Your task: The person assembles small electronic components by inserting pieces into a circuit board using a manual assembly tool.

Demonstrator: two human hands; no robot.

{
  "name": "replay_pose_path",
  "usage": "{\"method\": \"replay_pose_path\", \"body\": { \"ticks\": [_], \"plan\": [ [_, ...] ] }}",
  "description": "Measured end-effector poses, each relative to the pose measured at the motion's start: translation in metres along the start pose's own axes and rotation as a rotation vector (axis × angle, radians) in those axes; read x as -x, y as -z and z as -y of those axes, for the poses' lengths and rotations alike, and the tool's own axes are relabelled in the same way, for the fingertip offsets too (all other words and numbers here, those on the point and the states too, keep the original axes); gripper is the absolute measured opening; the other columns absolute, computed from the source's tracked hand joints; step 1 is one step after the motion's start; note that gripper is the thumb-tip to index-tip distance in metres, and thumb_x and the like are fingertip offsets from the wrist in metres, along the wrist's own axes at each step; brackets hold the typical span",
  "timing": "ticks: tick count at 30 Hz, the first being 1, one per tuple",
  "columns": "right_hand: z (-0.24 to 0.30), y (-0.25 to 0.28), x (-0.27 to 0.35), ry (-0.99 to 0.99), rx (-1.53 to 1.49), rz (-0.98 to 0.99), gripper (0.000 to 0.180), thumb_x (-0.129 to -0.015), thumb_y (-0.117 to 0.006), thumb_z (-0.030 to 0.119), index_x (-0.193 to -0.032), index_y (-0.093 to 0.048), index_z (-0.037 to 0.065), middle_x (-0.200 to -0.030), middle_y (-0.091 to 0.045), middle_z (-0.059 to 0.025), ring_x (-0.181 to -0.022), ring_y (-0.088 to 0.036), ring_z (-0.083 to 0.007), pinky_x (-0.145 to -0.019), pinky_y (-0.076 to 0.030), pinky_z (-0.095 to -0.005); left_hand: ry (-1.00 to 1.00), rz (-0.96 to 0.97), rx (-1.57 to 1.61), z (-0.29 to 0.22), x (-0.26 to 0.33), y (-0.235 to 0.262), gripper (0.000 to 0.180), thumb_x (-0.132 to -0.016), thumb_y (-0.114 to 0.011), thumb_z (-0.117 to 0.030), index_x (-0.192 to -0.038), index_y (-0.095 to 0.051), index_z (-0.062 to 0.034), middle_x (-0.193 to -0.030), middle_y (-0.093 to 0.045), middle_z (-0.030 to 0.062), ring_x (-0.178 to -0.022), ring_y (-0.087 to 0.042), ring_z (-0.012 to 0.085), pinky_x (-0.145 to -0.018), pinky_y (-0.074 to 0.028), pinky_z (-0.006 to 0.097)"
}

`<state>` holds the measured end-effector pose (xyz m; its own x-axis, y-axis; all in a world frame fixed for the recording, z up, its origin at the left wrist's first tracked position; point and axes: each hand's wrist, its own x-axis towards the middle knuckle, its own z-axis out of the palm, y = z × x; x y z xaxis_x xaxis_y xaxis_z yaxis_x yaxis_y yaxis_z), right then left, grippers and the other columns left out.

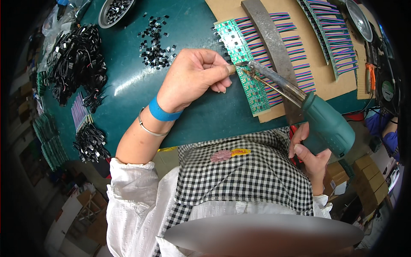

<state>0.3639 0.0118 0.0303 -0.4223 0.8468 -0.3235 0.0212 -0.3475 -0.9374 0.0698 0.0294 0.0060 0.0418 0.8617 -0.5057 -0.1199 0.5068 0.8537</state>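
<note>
A green circuit board panel (242, 47) lies on cardboard, with small black parts along its left edge and coloured wires on its right side. My left hand (197, 75) is closed in a pinch at that left edge; whatever sits between the fingertips is hidden. My right hand (310, 156) grips a green soldering gun (327, 124) from below. The gun's metal barrel slants up to the left, and its tip meets the board close to my left fingertips. A thin metal tube runs beside the barrel to the same spot.
A heavy metal bar (272, 38) lies across the wires. Loose black components (157, 53) and a metal bowl (115, 13) of them are on the green table (205, 115). Bundled black cables (77, 60) pile up at left. A second wired board (319, 34) and orange-handled tool (370, 76) are at right.
</note>
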Motion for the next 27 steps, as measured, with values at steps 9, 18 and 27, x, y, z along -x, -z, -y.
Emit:
{"method": "replay_pose_path", "body": {
  "ticks": [9, 18, 27],
  "plan": [
    [0.005, -0.005, 0.002, -0.052, -0.009, -0.04, 0.033, -0.073, -0.067, 0.003, -0.096, -0.044, -0.002, -0.065, -0.051, -0.0093, -0.051, -0.05, -0.0159, -0.047, -0.044, -0.0255, -0.001, -0.005, 0.003, 0.002, 0.001, 0.002, 0.011, -0.084, -0.061, -0.007, -0.081, -0.063, 0.0034, -0.068, -0.064, 0.0076, -0.057, -0.06, 0.0096, -0.055, -0.051, 0.02],
    [0.0, 0.001, 0.007, -0.027, 0.014, -0.038, 0.035, -0.072, -0.068, 0.005, -0.097, -0.044, -0.003, -0.063, -0.049, -0.0081, -0.049, -0.049, -0.0155, -0.046, -0.043, -0.0247, -0.008, -0.017, 0.011, 0.0, 0.0, -0.001, 0.014, -0.081, -0.064, -0.009, -0.078, -0.063, 0.0046, -0.066, -0.064, 0.0075, -0.057, -0.059, 0.0092, -0.054, -0.05, 0.02],
    [0.013, 0.0, 0.003, 0.058, -0.101, -0.041, 0.055, -0.072, -0.067, 0.009, -0.117, -0.042, -0.009, -0.058, -0.049, -0.0072, -0.047, -0.049, -0.0148, -0.046, -0.039, -0.0232, -0.019, -0.008, 0.011, 0.002, -0.001, -0.001, 0.014, -0.082, -0.064, -0.009, -0.079, -0.063, 0.0046, -0.067, -0.064, 0.0077, -0.057, -0.059, 0.0091, -0.054, -0.05, 0.02]
  ]
}}
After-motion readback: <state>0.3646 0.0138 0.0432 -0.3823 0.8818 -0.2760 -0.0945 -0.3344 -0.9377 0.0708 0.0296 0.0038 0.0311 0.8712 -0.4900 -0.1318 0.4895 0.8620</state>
